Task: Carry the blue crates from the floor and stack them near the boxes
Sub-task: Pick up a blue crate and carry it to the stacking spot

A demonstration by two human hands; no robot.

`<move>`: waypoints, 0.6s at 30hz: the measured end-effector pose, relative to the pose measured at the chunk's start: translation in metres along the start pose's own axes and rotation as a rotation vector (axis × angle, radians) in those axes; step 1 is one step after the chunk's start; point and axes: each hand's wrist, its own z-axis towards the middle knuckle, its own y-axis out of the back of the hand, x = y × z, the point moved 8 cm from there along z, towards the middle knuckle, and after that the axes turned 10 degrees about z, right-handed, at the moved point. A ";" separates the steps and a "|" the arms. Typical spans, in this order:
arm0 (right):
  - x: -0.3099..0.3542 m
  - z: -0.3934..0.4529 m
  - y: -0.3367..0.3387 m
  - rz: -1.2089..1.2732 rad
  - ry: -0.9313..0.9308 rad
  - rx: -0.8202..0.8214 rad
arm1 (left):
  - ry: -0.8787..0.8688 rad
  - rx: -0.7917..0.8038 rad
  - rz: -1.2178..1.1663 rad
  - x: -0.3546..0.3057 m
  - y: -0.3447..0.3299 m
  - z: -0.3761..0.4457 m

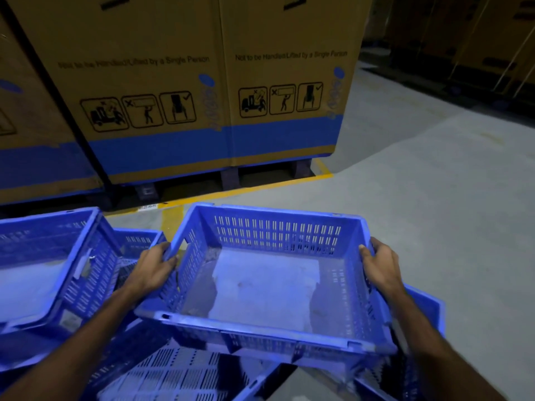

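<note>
Now mid-carry, both hands, left (153,267) and right (382,266), grip the side rims of a crate (260,287) held above other crates (43,273), near the boxes (202,82); next, I judge, it needs lowering squarely onto a stack.

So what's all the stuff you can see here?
held crate: one, blue, centre, lifted by both hands
other crates: several, blue, left and underneath; exact count unclear
cardboard boxes: at least three, brown with blue band, behind the crates, on pallets
floor line: yellow, in front of the boxes
floor: grey, right side
left hand: grips the held crate's left rim
right hand: grips its right rim
</note>
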 end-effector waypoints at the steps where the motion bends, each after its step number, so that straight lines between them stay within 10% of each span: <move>1: 0.004 0.004 0.001 0.001 0.008 0.001 | 0.005 -0.003 -0.007 -0.001 0.003 0.003; 18: 0.303 0.057 0.212 0.020 0.044 -0.054 | -0.008 -0.062 -0.033 -0.177 0.320 0.025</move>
